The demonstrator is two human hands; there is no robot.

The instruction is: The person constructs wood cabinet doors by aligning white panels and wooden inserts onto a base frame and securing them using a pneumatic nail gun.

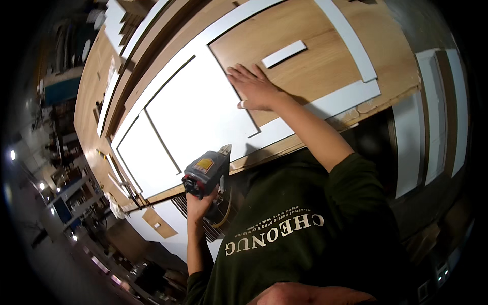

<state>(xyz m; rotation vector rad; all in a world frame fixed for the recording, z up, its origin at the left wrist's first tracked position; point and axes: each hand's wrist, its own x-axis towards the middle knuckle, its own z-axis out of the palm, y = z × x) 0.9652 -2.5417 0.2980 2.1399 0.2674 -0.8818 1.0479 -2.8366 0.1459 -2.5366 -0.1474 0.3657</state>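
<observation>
My left hand (pixel 200 204) grips a grey nail gun (pixel 206 168) with a yellow label and red trim. The tool's metal nose points toward the near edge of a white panel frame (pixel 201 114), and whether it touches is hard to tell. My right hand (pixel 252 89) lies flat with fingers spread, across the edge where a white panel meets the open section of the frame. Inside that section, a short white strip (pixel 284 54) rests loose on the wooden tabletop (pixel 325 51) beyond my right fingertips.
Long boards (pixel 168 31) are stacked along the bench's far side. Small tools (pixel 122 183) lie near its left corner. White panels (pixel 410 147) stand on edge at right, below the bench's worn edge. Shelving and lights fill the dim workshop at left.
</observation>
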